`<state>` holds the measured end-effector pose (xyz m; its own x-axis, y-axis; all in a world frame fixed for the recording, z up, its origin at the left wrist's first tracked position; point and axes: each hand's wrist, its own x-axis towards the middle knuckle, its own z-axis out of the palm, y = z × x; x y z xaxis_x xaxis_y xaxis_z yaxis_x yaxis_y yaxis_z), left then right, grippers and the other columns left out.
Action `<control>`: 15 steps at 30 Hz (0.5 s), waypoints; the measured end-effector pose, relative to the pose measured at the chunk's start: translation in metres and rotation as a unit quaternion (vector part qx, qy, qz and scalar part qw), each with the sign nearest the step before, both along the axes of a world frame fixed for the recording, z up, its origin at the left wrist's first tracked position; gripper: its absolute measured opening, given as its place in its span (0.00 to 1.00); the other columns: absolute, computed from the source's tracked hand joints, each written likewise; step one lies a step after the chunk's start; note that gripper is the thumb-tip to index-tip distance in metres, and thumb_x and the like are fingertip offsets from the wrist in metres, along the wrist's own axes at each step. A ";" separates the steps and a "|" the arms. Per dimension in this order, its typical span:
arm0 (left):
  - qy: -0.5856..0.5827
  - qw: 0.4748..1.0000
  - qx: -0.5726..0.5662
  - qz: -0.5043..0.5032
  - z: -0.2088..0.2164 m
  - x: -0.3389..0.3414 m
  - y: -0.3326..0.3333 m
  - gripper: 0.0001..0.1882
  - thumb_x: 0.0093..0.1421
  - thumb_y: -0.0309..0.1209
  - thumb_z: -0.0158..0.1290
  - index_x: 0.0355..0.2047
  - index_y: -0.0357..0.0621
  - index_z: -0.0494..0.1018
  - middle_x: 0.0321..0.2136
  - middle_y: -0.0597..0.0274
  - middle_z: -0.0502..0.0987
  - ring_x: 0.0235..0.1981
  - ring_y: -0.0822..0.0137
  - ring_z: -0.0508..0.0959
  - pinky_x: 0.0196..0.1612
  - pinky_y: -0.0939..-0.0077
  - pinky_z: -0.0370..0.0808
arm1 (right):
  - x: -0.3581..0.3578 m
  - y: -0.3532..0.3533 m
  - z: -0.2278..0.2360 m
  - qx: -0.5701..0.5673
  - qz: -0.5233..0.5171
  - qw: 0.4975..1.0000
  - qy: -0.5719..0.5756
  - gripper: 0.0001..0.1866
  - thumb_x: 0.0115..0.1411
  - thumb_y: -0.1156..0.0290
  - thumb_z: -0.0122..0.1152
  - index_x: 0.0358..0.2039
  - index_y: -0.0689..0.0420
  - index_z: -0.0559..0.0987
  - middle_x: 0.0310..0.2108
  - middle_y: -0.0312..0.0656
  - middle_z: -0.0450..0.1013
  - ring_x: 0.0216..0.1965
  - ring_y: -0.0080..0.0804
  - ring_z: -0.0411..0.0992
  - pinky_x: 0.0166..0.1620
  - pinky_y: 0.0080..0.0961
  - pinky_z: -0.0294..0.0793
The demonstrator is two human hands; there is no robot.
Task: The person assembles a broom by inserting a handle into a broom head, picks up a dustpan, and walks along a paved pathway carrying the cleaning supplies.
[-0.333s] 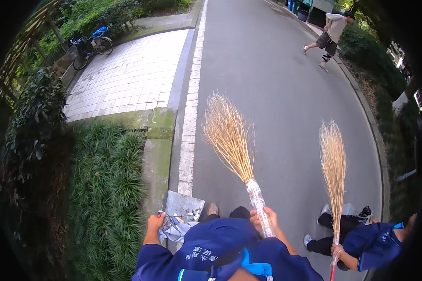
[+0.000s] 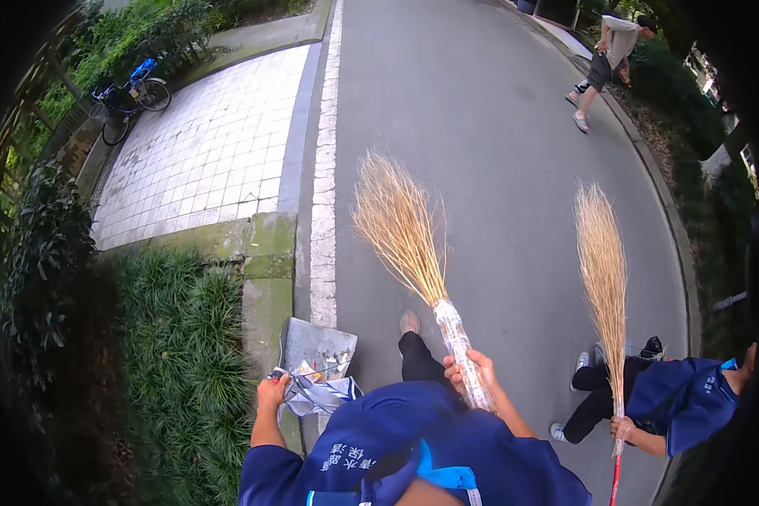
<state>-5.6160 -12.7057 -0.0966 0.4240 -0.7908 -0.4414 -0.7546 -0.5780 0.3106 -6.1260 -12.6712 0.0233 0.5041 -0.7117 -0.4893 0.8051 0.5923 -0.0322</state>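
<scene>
- Broom (image 2: 428, 282) in the middle of the frame, its twigs fanned toward the upper centre over the road (image 2: 481, 126), its white-wrapped handle slanting down to the right.
- Dustpan (image 2: 325, 341), lower left of centre, metal, with litter (image 2: 306, 371) in it; striped sheeting (image 2: 333, 396) hangs by its near side.
- Kerb (image 2: 266, 312), mossy, runs just left of the dustpan; the white line (image 2: 323, 244) passes between it and the broom.
- Shoe (image 2: 409, 323) and dark trouser leg in the lower centre, between dustpan and handle.
- Co-worker (image 2: 679, 396) at lower right, in a blue shirt, one hand round a second broom (image 2: 601, 261) that points up the frame, with a strip of road between the two brooms.
- Grass (image 2: 177, 337) at lower left; tiles (image 2: 211, 135) and a bicycle (image 2: 133, 103) at upper left.
- Passer-by (image 2: 609, 67) at upper right, near the far road edge.
- Right hand (image 2: 483, 371), lower centre, curled round the wrapped handle, forearm rising from the lower right.
- Left hand (image 2: 271, 390), lower left, fingers closed on the dustpan's handle, forearm nearly upright.
</scene>
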 end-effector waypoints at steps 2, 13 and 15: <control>-0.014 1.000 0.021 0.013 -0.006 0.001 -0.046 0.29 0.46 0.56 0.56 0.19 0.35 0.75 0.21 0.44 0.76 0.27 0.50 0.77 0.33 0.62 0.71 | -0.011 -0.049 -0.001 0.012 -0.008 1.000 0.013 0.24 0.52 0.57 0.56 0.41 0.64 0.66 0.28 0.43 0.68 0.26 0.27 0.70 0.26 0.21 0.76; -0.051 0.996 -0.022 0.074 0.090 -0.039 -0.309 0.26 0.47 0.52 0.55 0.19 0.36 0.74 0.22 0.45 0.76 0.27 0.50 0.77 0.32 0.62 0.71 | -0.030 -0.356 0.029 0.006 0.160 0.956 0.248 0.17 0.54 0.66 0.53 0.41 0.59 0.65 0.25 0.48 0.72 0.20 0.31 0.72 0.22 0.26 0.76; -0.042 0.995 -0.059 0.071 0.060 -0.032 -0.340 0.29 0.48 0.54 0.55 0.14 0.35 0.70 0.14 0.49 0.72 0.18 0.57 0.73 0.26 0.64 0.69 | -0.027 -0.406 0.011 0.013 0.162 0.948 0.273 0.21 0.52 0.67 0.55 0.45 0.58 0.63 0.25 0.46 0.72 0.19 0.30 0.71 0.22 0.25 0.75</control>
